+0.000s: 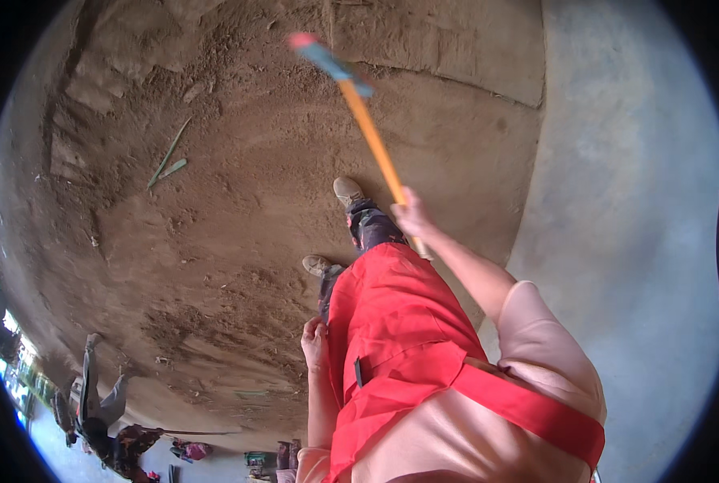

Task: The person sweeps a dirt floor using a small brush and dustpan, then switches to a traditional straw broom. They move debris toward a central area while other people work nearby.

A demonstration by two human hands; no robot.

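Observation:
My right hand [412, 216] is closed around the lower part of a straight yellow-orange handle. It belongs to a long-handled pick-like tool [373, 138], tilted out over the dirt floor. The tool's blue-grey crosswise head has a red tip and is blurred by motion, so its exact kind is unclear. The handle's butt end passes in front of my red apron [412, 302]. Beside the apron's left edge hangs my left hand [315, 344], fingers curled in; whether it pinches the cloth or anything else is hidden.
Loose brown soil [238, 161] covers the floor around my shoes [317, 266]. A green strip of leaf [168, 157] lies on it. A pale wall [617, 201] rises close on my right. Another person [110, 419] stands at the lower left, near a thin long stick [198, 433].

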